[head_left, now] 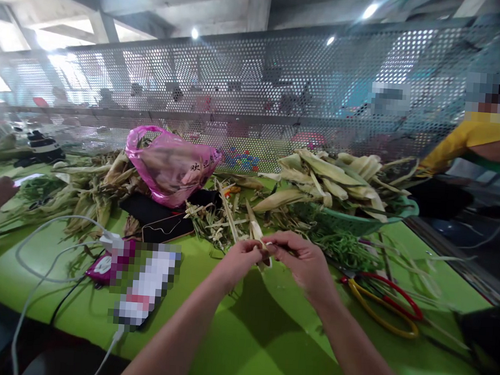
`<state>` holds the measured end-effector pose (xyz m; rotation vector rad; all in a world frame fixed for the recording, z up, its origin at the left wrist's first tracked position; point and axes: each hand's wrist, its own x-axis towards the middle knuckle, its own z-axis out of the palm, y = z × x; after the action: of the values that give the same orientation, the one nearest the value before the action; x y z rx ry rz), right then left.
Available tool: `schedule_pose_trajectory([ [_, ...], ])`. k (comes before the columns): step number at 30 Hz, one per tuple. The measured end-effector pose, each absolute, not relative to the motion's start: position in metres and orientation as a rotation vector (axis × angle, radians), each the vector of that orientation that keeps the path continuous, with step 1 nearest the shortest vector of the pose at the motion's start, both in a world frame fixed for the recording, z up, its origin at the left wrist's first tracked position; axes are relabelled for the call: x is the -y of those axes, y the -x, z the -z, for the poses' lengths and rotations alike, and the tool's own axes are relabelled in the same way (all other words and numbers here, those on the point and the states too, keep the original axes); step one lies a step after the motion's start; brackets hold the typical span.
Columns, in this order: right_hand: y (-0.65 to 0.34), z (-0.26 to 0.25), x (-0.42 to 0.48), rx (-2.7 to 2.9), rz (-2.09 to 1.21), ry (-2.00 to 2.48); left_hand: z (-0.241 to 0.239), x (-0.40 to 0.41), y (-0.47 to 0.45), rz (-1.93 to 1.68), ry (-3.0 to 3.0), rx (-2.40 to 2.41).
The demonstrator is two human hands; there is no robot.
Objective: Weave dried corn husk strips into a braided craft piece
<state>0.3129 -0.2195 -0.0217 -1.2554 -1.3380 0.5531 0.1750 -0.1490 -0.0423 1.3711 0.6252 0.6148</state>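
My left hand (238, 259) and my right hand (302, 260) meet above the green table (265, 337), both pinched closed on a pale strip of dried leaf (256, 233) that sticks up and away between them. The fingertips of the two hands nearly touch. Loose dried husks and thin green stems lie just behind the hands.
A green basket (359, 221) heaped with husks stands at the right, a pink plastic bag (170, 165) and a dark phone (168, 227) at centre left. Red-and-yellow scissors (385, 302) lie right. White cables (48, 253) trail left. A perforated metal screen (257, 85) backs the table. Other people sit at both sides.
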Motion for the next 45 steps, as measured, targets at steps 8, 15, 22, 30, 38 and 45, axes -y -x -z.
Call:
schedule_pose_trajectory([
  [8, -0.320, 0.023, 0.219, 1.525, -0.443, 1.374, 0.052, 0.142, -0.177, -0.755, -1.773, -0.767],
  [15, -0.318, 0.022, 0.222, 1.569, -0.316, 1.507, 0.048, 0.144, -0.177, -0.820, -1.696, -0.728],
  [22, -0.316, 0.017, 0.223, 1.706, -0.166, 1.613, 0.052, 0.141, -0.176, -0.848, -1.676, -0.716],
  [30, -0.311, 0.016, 0.226, 1.803, 0.026, 1.750, 0.048, 0.144, -0.176, -0.836, -1.689, -0.698],
  [38, -0.308, 0.017, 0.229, 1.925, 0.222, 1.766, 0.057, 0.142, -0.174, -0.824, -1.701, -0.658],
  [45, -0.309, 0.017, 0.228, 1.944, 0.114, 1.754, 0.060, 0.142, -0.171, -0.841, -1.850, -0.706],
])
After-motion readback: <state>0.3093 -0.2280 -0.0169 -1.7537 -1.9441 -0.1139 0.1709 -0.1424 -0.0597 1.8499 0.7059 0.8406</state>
